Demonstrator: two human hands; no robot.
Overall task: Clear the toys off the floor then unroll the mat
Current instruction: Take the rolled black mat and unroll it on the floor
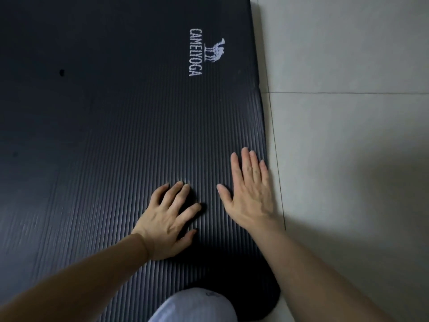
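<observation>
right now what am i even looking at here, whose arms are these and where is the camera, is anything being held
This is one picture from a camera worn on a person's head, looking forward and down, so the two bare arms coming in from the bottom are that person's own. There is no machine here.

The big dark ribbed sheet is a yoga mat lying flat on a pale tiled floor. The white print on it is a logo with a camel drawing and lettering.

The left hand rests on the mat with its fingers slightly bent. The right hand lies flat, palm down, near the mat's right edge. Neither hand holds anything; both only press on the mat.

The grey cloth at the bottom is probably the person's knee. No toys show in this view.
</observation>
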